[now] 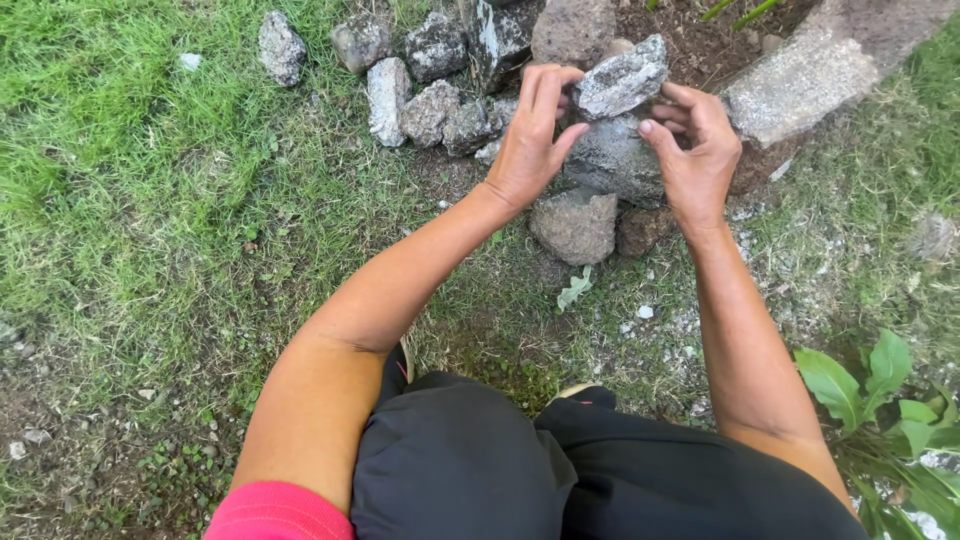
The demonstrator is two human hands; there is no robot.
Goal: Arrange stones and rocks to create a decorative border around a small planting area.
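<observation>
Gripping a grey speckled rock [622, 78] from both sides, the person squatted over a stone border in the upper middle of the frame. Left hand [532, 135] had its fingers [545, 85] pressed together and curled over the rock's left end, thumb underneath. Right hand [698, 150] had its fingers [678, 105] bent and pinching the rock's right underside, thumb pointing left against the stone below.

Rock sat on top of a larger dark rock [612, 160], touching it, which in turn rested above a brownish rock [575, 225] near the grass [130, 180].

Judgement on doing this well: keep both hands low on the ends, not under the contact face, so nothing gets pinched. Rock it slightly to find a flat that bears on at least three spots. If it wobbles, rotate it a little instead of forcing it. Release one hand at a time.

Long axis ran from lower left to upper right in the frame, roughly along the line of the border. The narrower, pointed end faced upper right toward the big pale slab [800, 85]; the blunter end sat under the left fingers. Broad face was tilted up toward the camera.

A row of smaller stones [400, 90] lay just left of it, and a leafy plant [880, 400] stood at lower right.
</observation>
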